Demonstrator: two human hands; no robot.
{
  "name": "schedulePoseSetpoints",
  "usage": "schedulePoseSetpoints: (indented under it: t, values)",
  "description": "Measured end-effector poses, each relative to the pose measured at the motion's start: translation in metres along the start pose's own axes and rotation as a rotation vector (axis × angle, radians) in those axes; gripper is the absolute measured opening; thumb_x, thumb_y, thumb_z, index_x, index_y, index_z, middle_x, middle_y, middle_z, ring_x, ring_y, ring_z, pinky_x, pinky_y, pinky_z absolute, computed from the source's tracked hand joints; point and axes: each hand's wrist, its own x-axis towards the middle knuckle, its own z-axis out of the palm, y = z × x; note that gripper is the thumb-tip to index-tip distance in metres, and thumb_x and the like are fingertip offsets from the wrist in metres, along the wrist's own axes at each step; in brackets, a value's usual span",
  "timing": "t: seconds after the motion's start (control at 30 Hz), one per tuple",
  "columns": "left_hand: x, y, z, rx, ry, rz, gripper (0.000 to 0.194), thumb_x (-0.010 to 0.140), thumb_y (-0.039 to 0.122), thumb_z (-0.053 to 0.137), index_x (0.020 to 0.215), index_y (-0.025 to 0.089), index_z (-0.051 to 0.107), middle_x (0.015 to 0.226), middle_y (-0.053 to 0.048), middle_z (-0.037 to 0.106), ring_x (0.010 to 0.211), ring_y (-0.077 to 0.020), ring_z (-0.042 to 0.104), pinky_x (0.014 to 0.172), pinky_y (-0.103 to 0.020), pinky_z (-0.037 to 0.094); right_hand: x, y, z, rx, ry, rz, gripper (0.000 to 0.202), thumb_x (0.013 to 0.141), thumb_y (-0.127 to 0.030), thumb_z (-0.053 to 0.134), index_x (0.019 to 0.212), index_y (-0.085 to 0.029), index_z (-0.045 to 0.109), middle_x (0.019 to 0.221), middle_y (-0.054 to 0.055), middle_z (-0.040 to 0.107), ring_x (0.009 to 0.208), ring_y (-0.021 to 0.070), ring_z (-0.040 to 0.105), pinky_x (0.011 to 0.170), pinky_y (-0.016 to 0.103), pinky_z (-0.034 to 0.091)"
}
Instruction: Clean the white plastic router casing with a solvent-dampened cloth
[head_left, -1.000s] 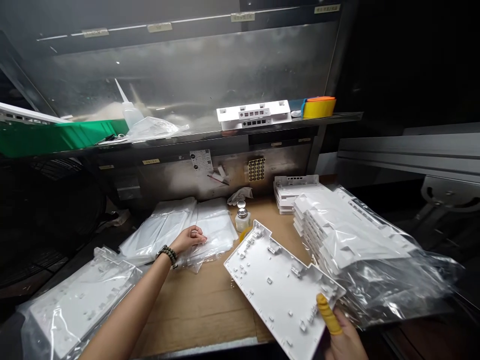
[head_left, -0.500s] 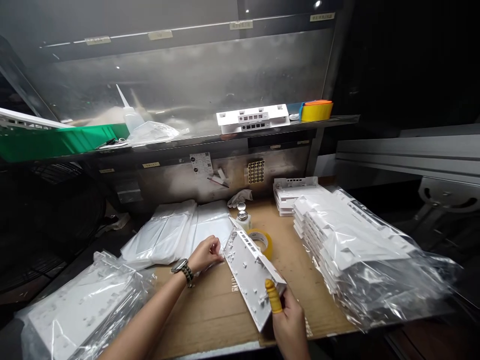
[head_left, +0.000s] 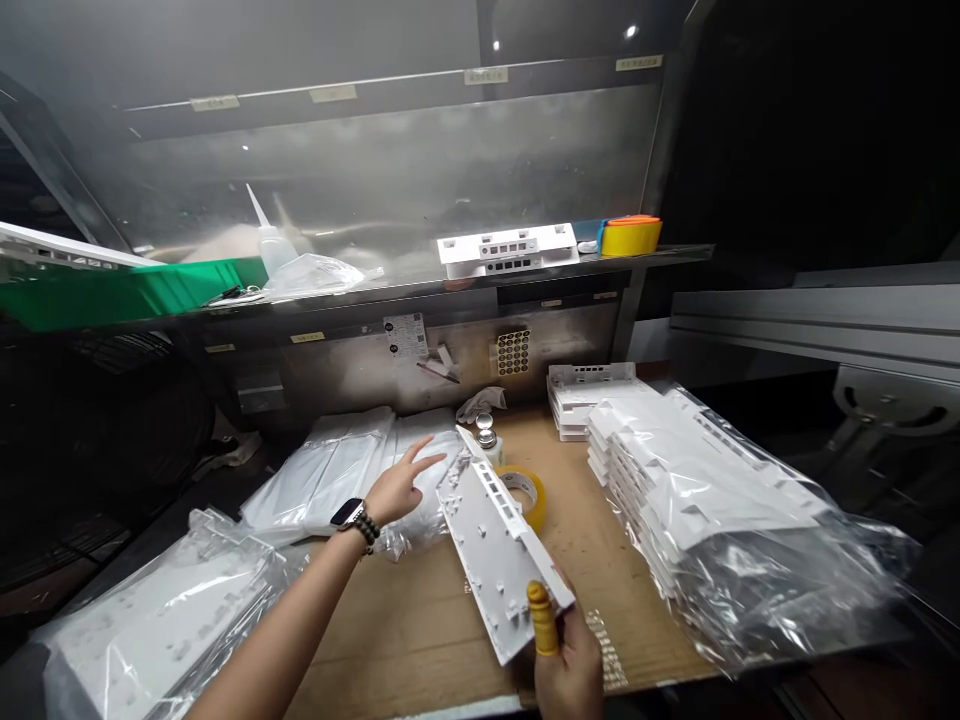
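My right hand (head_left: pixel 568 655), with a yellow finger cot (head_left: pixel 541 620) on its thumb, grips the near end of a white plastic housing (head_left: pixel 491 560). The housing is tilted, its inner side with small posts and clips facing me and a row of slots along its right edge. My left hand (head_left: pixel 399 487), wearing a watch (head_left: pixel 347 514) and a beaded bracelet, has its index finger and another finger stretched out. It hovers by the clear plastic bags (head_left: pixel 424 440), left of the housing's far end; whether it touches a bag I cannot tell.
Bagged white housings (head_left: pixel 720 490) are stacked at right, with another bagged stack (head_left: pixel 157 620) at left. Behind the held housing are a yellow tape roll (head_left: pixel 537 500) and a metal-capped bottle (head_left: pixel 486 437). A shelf (head_left: pixel 390 285) crosses the back, carrying a green bin (head_left: pixel 135 295).
My left hand has gone from pinched fingers beside the housing to stretched fingers, moving slightly away to the left and farther back. My right hand keeps holding the housing, now slightly lower and to the left.
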Motion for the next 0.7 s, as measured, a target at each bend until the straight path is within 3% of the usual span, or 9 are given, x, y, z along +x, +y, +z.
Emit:
schedulePoseSetpoints:
  t: [0.1,0.17,0.3,0.37,0.47,0.53,0.6,0.7]
  values:
    - [0.01,0.0,-0.002,-0.11,-0.061,0.064,0.068,0.074,-0.003,0.06,0.135,0.026,0.063,0.155,-0.011,0.051,0.086,-0.0162,0.07,0.066,-0.027,0.057,-0.003,0.004,0.017,0.017,-0.093,-0.11,0.055,0.097,-0.061,0.049,0.125,-0.021,0.074,0.116,0.016,0.078,0.115,0.0349,0.072,0.099,0.042,0.056]
    - [0.017,-0.002,-0.007,-0.146,-0.02,0.068,0.055,0.083,0.006,0.065,0.136,0.021,0.06,0.144,-0.012,0.061,0.085,-0.0161,0.069,0.065,-0.027,0.058,-0.002,0.005,0.027,-0.004,-0.161,-0.188,0.051,0.1,-0.054,0.045,0.13,-0.022,0.071,0.115,0.015,0.079,0.117,0.0334,0.072,0.099,0.04,0.057]
    - [0.024,-0.001,-0.018,-0.09,0.177,0.027,0.054,0.089,0.004,0.052,0.14,0.021,0.057,0.154,-0.014,0.052,0.073,-0.0124,0.065,0.064,-0.029,0.056,0.005,0.004,0.038,-0.074,-0.223,-0.322,0.045,0.101,-0.036,0.045,0.137,-0.021,0.067,0.12,0.015,0.077,0.114,0.0325,0.073,0.095,0.039,0.059]
    - [0.019,0.007,-0.019,-0.013,0.267,0.029,0.058,0.088,0.002,0.043,0.14,0.023,0.06,0.16,-0.011,0.046,0.083,-0.0169,0.067,0.074,-0.035,0.057,0.01,0.001,0.041,-0.096,-0.256,-0.351,0.044,0.1,-0.032,0.047,0.137,-0.02,0.067,0.123,0.015,0.076,0.112,0.0322,0.074,0.092,0.038,0.061]
    - [0.003,0.025,-0.011,0.111,0.282,0.094,0.058,0.095,0.006,0.035,0.14,0.031,0.061,0.159,-0.003,0.049,0.109,-0.027,0.066,0.089,-0.043,0.054,0.018,-0.004,0.045,-0.113,-0.254,-0.288,0.044,0.1,-0.038,0.047,0.133,-0.019,0.069,0.125,0.017,0.075,0.113,0.0335,0.074,0.092,0.04,0.06]
    - [-0.01,0.036,-0.001,0.178,0.232,0.14,0.06,0.097,0.007,0.032,0.144,0.034,0.057,0.16,0.0,0.048,0.113,-0.0287,0.065,0.093,-0.045,0.053,0.025,-0.005,0.046,-0.091,-0.194,-0.173,0.048,0.098,-0.046,0.048,0.129,-0.018,0.071,0.125,0.018,0.075,0.115,0.0347,0.073,0.093,0.041,0.059]
    - [-0.023,0.042,0.01,0.233,0.187,0.138,0.075,0.091,-0.002,0.028,0.154,0.034,0.043,0.165,0.0,0.038,0.105,-0.0277,0.067,0.086,-0.044,0.055,0.032,-0.005,0.045,-0.049,-0.131,-0.067,0.052,0.095,-0.054,0.053,0.125,-0.016,0.072,0.123,0.019,0.075,0.113,0.0349,0.073,0.091,0.039,0.06]
    - [-0.039,0.047,0.023,0.275,0.124,0.09,0.104,0.071,-0.013,0.029,0.163,0.031,0.015,0.17,-0.006,0.024,0.087,-0.0249,0.071,0.064,-0.037,0.055,0.04,-0.003,0.041,-0.003,-0.088,0.0,0.056,0.092,-0.061,0.056,0.111,-0.012,0.075,0.106,0.019,0.08,0.093,0.0321,0.078,0.075,0.033,0.061]
